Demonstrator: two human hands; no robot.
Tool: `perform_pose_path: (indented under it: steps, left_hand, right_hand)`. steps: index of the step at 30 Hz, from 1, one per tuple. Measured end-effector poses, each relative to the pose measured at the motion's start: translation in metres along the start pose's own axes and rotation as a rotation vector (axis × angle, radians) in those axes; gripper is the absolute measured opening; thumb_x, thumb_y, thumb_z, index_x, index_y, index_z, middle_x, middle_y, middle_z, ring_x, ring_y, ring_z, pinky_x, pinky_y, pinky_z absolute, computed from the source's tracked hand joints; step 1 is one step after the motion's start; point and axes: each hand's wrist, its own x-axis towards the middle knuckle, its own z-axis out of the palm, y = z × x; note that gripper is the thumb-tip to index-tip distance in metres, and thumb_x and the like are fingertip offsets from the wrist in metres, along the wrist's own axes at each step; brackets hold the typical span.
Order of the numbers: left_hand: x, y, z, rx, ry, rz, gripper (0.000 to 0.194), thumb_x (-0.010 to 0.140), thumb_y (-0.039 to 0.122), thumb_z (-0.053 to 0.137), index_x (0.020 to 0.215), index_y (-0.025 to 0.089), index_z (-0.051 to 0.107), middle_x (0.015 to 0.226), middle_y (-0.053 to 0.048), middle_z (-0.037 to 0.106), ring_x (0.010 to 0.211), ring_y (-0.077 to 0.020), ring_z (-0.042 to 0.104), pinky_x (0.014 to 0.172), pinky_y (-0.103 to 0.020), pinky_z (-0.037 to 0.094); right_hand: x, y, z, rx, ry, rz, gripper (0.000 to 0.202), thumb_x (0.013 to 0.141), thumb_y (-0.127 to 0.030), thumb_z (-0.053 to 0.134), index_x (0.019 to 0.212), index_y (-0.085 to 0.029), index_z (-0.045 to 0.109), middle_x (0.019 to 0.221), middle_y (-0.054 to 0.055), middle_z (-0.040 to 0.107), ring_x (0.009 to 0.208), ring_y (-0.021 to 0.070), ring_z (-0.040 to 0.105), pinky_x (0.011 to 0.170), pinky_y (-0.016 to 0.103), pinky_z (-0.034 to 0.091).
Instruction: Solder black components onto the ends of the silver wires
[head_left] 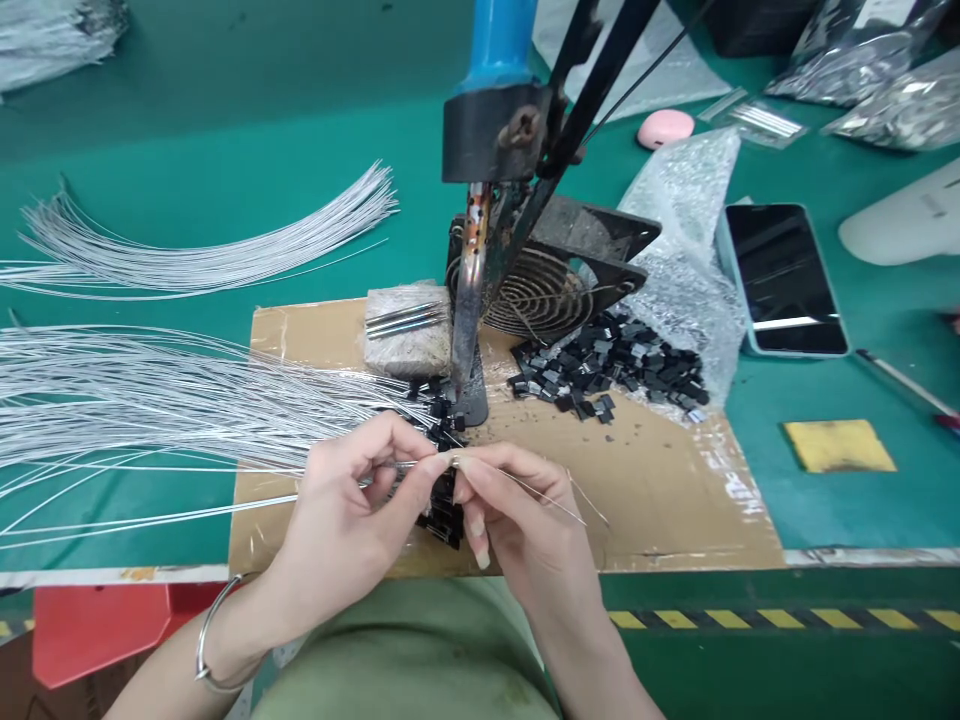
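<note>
My left hand (367,510) is closed in a pinch on a grey wire (405,464) that runs in from the left. Its fingertips meet those of my right hand (517,500), also pinched, with thin bare wire ends (551,497) sticking out to the right. A tiny part between the fingertips is mostly hidden. Behind the hands, many grey wires (187,400) lie in a bundle, their right ends carrying black pieces (442,520). Just above the fingertips hangs the metal nozzle (466,310) of a blue-handled tool (501,40).
A cardboard sheet (675,500) covers the table's front, with loose black pieces (615,360), a fan (544,290) and a block (409,350) on it. Another wire bundle (225,255) lies at back left. Right are a phone (784,270), yellow sponge (840,446) and white bottle (904,220).
</note>
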Motion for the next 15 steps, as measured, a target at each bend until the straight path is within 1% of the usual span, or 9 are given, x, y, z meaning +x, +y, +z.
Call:
perform_pose_path:
  steps: [4,8,15]
  left_hand:
    - [-0.0035,-0.0047,0.0044,-0.018,0.046,0.029,0.021,0.101,0.034,0.065,0.086,0.02,0.068,0.071,-0.001,0.064,0.064,-0.0135,0.055,0.057,-0.026,0.039]
    - [-0.0041,-0.0072,0.0069,-0.061,0.056,0.036,0.021,0.102,0.034,0.065,0.087,0.02,0.068,0.073,-0.002,0.068,0.066,-0.0141,0.06,0.057,-0.026,0.041]
    - [-0.0032,-0.0068,0.0052,-0.061,0.052,0.037,0.021,0.102,0.033,0.066,0.086,0.02,0.068,0.073,-0.002,0.068,0.064,-0.0139,0.06,0.056,-0.026,0.041]
  right_hand:
    - [-0.0002,-0.0003,0.0076,0.032,0.035,-0.019,0.015,0.08,-0.035,0.089,0.077,-0.021,0.085,0.062,-0.001,0.07,0.038,0.0055,0.053,0.036,0.014,0.05]
    - [-0.0003,0.0038,0.0114,0.039,0.058,-0.04,0.018,0.08,-0.037,0.089,0.076,-0.021,0.084,0.061,-0.001,0.07,0.038,0.0059,0.053,0.035,0.014,0.05]
    - [-0.0004,0.0032,0.0087,0.046,0.027,-0.029,0.017,0.081,-0.036,0.089,0.075,-0.021,0.083,0.063,-0.001,0.07,0.042,0.0065,0.057,0.037,0.014,0.053]
